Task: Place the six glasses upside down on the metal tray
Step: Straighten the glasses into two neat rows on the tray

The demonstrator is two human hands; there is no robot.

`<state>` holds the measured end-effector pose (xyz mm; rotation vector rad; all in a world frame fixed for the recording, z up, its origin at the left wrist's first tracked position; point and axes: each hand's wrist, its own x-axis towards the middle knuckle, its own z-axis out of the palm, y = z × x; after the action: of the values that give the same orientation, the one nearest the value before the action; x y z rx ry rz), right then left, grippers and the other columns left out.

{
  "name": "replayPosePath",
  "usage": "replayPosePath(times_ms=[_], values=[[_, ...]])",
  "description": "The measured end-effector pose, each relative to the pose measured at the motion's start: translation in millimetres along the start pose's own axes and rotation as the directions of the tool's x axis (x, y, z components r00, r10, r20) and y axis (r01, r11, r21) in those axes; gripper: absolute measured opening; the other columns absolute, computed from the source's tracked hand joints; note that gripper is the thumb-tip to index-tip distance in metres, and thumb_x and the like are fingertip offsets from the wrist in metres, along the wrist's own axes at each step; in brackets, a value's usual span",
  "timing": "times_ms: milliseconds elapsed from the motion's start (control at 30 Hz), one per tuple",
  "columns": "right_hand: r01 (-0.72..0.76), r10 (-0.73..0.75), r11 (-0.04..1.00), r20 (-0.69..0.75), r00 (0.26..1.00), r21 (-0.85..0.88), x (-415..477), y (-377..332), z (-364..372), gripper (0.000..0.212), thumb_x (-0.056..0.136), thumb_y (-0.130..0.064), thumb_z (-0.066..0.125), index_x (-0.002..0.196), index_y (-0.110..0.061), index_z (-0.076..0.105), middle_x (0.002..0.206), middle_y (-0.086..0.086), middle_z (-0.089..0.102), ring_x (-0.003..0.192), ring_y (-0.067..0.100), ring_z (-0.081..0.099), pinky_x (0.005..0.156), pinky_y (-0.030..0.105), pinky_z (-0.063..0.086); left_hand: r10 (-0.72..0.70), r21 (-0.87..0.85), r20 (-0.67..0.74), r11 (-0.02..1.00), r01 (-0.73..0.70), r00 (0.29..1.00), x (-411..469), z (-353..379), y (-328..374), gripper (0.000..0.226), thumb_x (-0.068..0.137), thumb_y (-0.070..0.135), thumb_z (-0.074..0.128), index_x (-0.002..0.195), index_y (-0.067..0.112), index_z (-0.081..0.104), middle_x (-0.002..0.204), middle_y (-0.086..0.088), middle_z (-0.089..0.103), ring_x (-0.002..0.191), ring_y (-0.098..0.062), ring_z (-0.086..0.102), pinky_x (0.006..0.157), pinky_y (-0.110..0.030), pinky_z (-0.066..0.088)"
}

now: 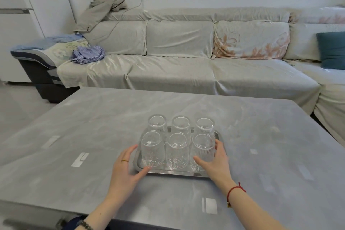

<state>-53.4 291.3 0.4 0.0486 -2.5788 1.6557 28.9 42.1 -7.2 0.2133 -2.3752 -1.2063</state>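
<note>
A metal tray (175, 173) lies on the grey table (93, 127) in front of me. Clear ribbed glasses stand upside down on it in two rows of three. The back row runs from the back left glass (157, 123) to the back right glass (205, 126). In front stand the front left glass (153, 151), the front middle glass (177, 153) and the front right glass (202, 147). My right hand (218, 164) wraps the front right glass, thumb in front, fingers behind. At the tray's left edge my left hand (125, 170) has its fingers spread, the thumb touching the front left corner.
A long covered sofa (177, 73) stands just behind the table, with clothes (87, 55) at its left end and a teal cushion (332, 50) at the right. The table's front edge runs close under my forearms.
</note>
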Motion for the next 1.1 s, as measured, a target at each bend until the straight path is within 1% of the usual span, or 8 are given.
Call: replayPosePath(times_ms=[67,167,300,467,733,900,1000,1100], values=[[0.009,-0.009,1.000,0.024,1.000,-0.019,-2,1,-2,0.091,0.062,-0.027,0.081,0.135,-0.019,0.027,0.138,0.005,0.042,0.125,0.022,0.041,0.106,0.045,0.037,-0.104,0.010,0.058,0.995,0.103,0.993,0,3,-13,0.084,0.063,0.033,0.080,0.133,0.029,0.034,0.128,0.021,0.033,0.119,0.001,0.031,0.105,-0.025,0.025],[0.029,-0.026,0.998,0.056,0.998,-0.060,-10,8,-9,0.094,0.062,-0.031,0.081,0.136,-0.021,0.023,0.141,0.002,0.038,0.128,0.018,0.037,0.104,0.047,0.040,-0.148,-0.024,0.149,0.988,0.153,0.978,4,10,-19,0.091,0.066,0.033,0.078,0.139,0.025,0.025,0.129,0.023,0.029,0.121,0.001,0.031,0.104,-0.025,0.027],[0.065,-0.063,0.997,0.053,0.997,-0.048,-16,11,-12,0.092,0.064,-0.031,0.080,0.136,-0.025,0.023,0.143,0.000,0.035,0.130,0.015,0.034,0.105,0.047,0.040,-0.110,-0.121,0.197,0.983,0.136,0.974,19,23,-13,0.084,0.068,0.030,0.077,0.136,0.033,0.027,0.124,0.032,0.039,0.112,0.013,0.039,0.096,-0.017,0.032],[0.068,-0.069,0.997,0.038,0.997,0.031,-3,1,-5,0.094,0.064,-0.028,0.080,0.137,-0.024,0.022,0.145,-0.001,0.035,0.130,0.017,0.035,0.110,0.040,0.032,-0.162,-0.197,0.161,0.961,0.192,0.974,39,39,-11,0.065,0.074,0.026,0.072,0.128,0.022,0.037,0.123,0.007,0.055,0.113,-0.010,0.051,0.093,-0.027,0.038],[0.036,-0.038,0.999,0.153,0.988,0.021,15,0,-19,0.092,0.062,-0.030,0.081,0.135,-0.028,0.024,0.128,-0.006,0.039,0.120,0.016,0.040,0.102,0.031,0.033,-0.171,-0.219,0.182,0.953,0.210,0.968,46,36,-10,0.063,0.076,0.035,0.068,0.129,0.025,0.036,0.127,0.008,0.051,0.112,-0.001,0.045,0.094,-0.022,0.034],[-0.076,0.054,0.979,0.122,0.991,0.189,54,-23,-36,0.055,0.088,-0.039,0.050,0.136,-0.022,0.029,0.143,0.009,0.037,0.127,0.022,0.040,0.102,0.035,0.034,-0.247,-0.341,0.156,0.895,0.287,0.956,94,27,15,0.053,0.093,0.039,0.036,0.139,0.014,0.025,0.148,-0.006,0.032,0.128,-0.011,0.033,0.103,-0.024,0.022],[-0.156,0.129,0.979,0.191,0.973,0.133,80,-35,-36,0.051,0.092,-0.041,0.039,0.138,-0.022,0.027,0.145,0.009,0.034,0.127,0.026,0.038,0.104,0.041,0.035,-0.270,-0.335,0.229,0.880,0.336,0.935,124,26,26,0.054,0.092,0.036,0.042,0.139,0.016,0.026,0.148,-0.004,0.031,0.132,-0.018,0.034,0.098,-0.023,0.025],[-0.195,0.179,0.979,0.205,0.962,0.064,92,-40,-29,0.049,0.092,-0.040,0.039,0.136,-0.021,0.031,0.144,0.008,0.036,0.112,0.021,0.042,0.088,0.036,0.041,-0.278,-0.254,0.314,0.897,0.362,0.908,139,30,29,0.055,0.090,0.029,0.050,0.139,0.018,0.027,0.148,-0.004,0.032,0.132,-0.019,0.034,0.098,-0.026,0.028]])
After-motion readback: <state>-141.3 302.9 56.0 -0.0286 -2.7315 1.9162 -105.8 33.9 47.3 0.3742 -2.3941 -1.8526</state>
